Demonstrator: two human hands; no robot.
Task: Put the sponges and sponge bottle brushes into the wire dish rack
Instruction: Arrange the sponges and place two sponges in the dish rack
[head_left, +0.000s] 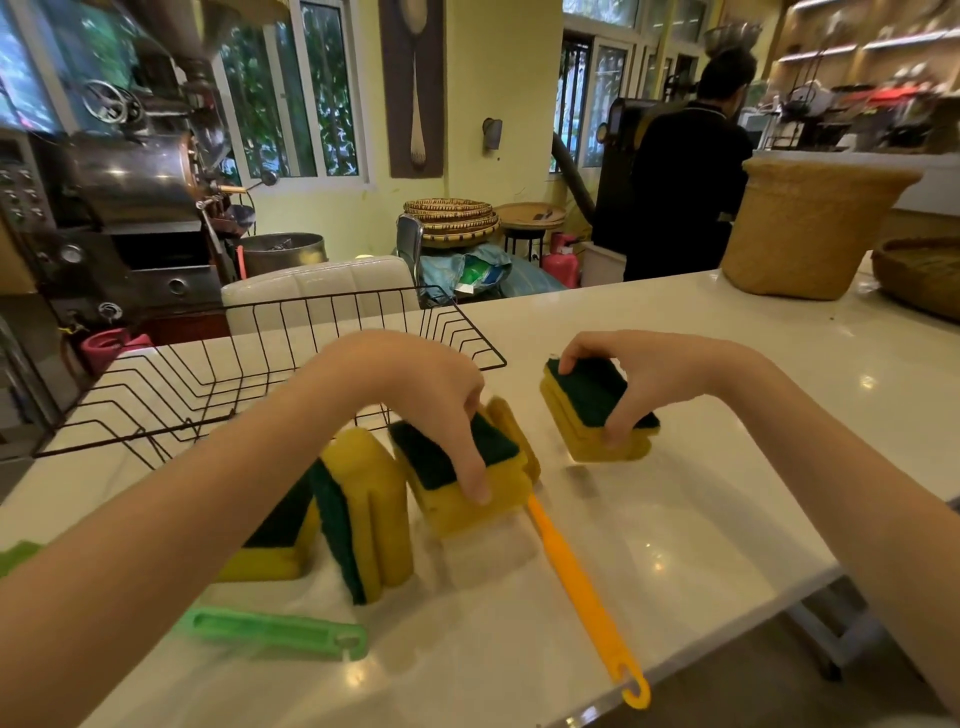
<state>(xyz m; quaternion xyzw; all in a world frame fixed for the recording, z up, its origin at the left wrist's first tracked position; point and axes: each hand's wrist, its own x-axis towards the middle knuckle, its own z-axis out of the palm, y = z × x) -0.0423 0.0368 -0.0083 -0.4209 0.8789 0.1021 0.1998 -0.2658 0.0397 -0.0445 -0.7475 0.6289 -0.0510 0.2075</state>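
Our left hand (436, 395) gripped one sponge (462, 478); our right hand (644, 379) pinched another sponge (592, 410) (both near the wire dish rack (270, 364)).

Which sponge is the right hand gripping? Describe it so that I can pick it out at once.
Start from the black wire dish rack at the far left of the white table. Past the rack's right end, the right hand pinches a yellow sponge with a dark green scouring top. It stands alone, apart from the other sponges clustered around the left hand and the orange brush handle.
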